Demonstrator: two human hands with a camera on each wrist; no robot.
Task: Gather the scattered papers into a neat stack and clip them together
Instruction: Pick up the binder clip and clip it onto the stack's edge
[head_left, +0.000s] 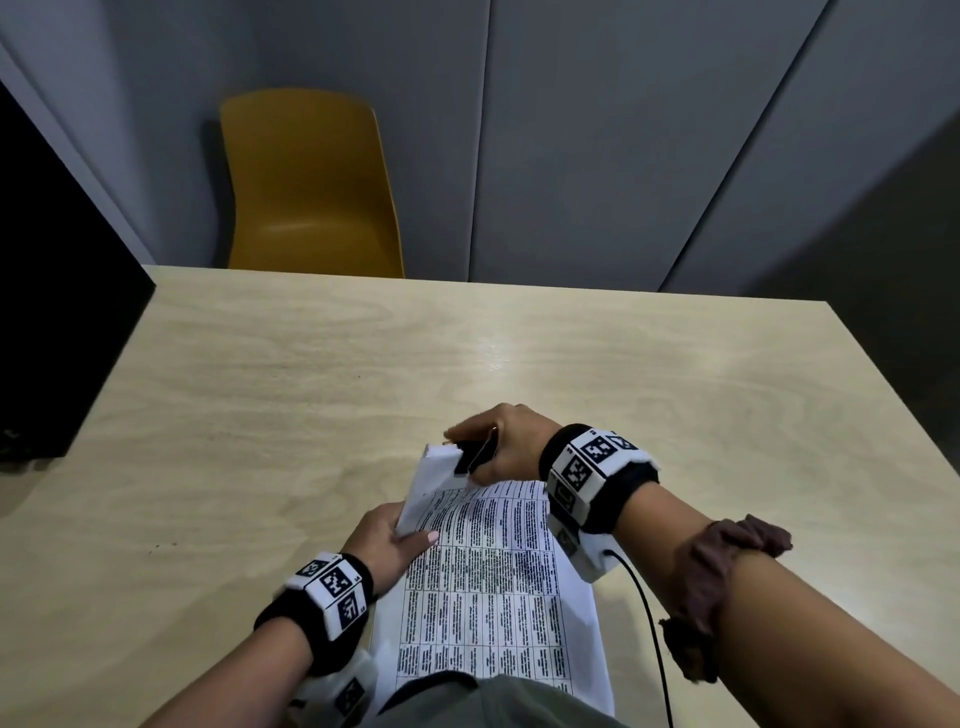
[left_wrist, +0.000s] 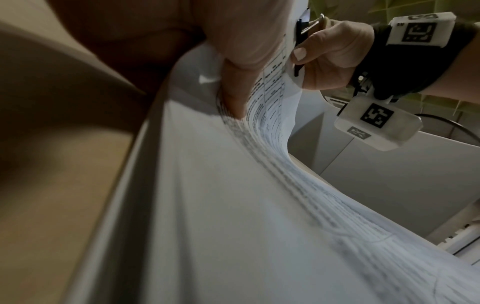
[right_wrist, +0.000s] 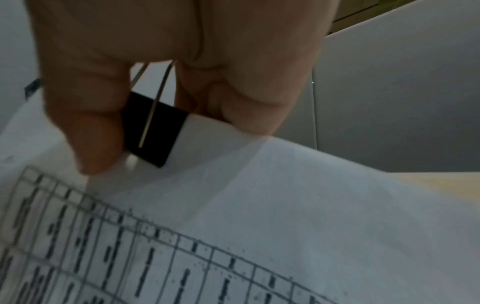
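Observation:
A stack of white papers (head_left: 488, 587) printed with tables lies at the table's near edge, its far left corner lifted and curled. My left hand (head_left: 389, 540) grips that left edge, thumb on top; in the left wrist view the fingers (left_wrist: 233, 82) curl under the sheets (left_wrist: 233, 205). My right hand (head_left: 498, 441) pinches a black binder clip (head_left: 470, 457) by its silver wire handles at the stack's top edge. In the right wrist view the clip (right_wrist: 153, 127) sits over the paper (right_wrist: 259, 205) edge between my thumb and fingers.
The light wooden table (head_left: 519, 353) stretches ahead. A yellow chair (head_left: 311, 187) stands behind its far edge against grey wall panels. A black object (head_left: 57, 312) sits at the table's left. A black cable (head_left: 649, 623) runs from my right wrist.

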